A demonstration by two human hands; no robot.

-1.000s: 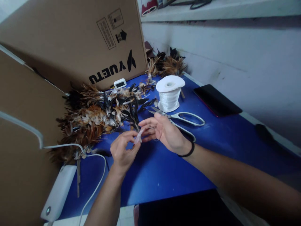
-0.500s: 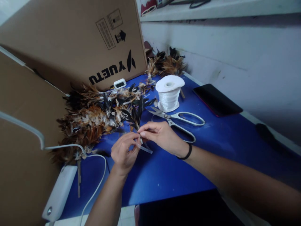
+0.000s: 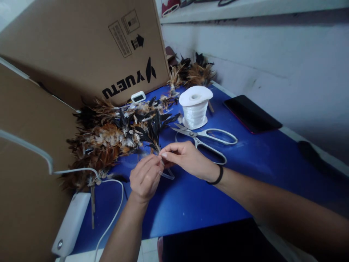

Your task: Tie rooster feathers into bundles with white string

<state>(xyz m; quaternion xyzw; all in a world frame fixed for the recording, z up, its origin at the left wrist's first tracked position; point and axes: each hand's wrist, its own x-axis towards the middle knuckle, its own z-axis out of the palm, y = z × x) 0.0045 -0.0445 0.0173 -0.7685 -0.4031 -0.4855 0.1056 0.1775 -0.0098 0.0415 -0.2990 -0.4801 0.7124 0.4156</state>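
My left hand [image 3: 145,178] is closed, its fingertips pinched at the base of a small bunch of dark feathers [image 3: 154,134]. Meeting them there, the thumb and forefinger of my right hand [image 3: 188,159] are pressed together on the same quill ends. A narrow translucent white ribbon [image 3: 167,175] hangs in a loop below my fingertips; where it meets the quills is hidden by the fingers. Just beyond my right hand lie silver scissors [image 3: 195,137] with their blades slightly apart. Behind them a spool of white ribbon [image 3: 194,113] stands upright.
Brown and black feather bundles [image 3: 102,140] cover the table's left side, with more feathers [image 3: 195,71] at the back. A cardboard box [image 3: 89,47] rises behind. A dark tablet [image 3: 252,113] lies right; a white device [image 3: 71,223] with a cable [image 3: 120,203] is left. A small digital display [image 3: 138,97] stands near the box.
My left fingers have curled further over the quill base, and the ribbon's loose end has swung down and slightly left. The feather tips have tilted a little left. Both hands stay together.
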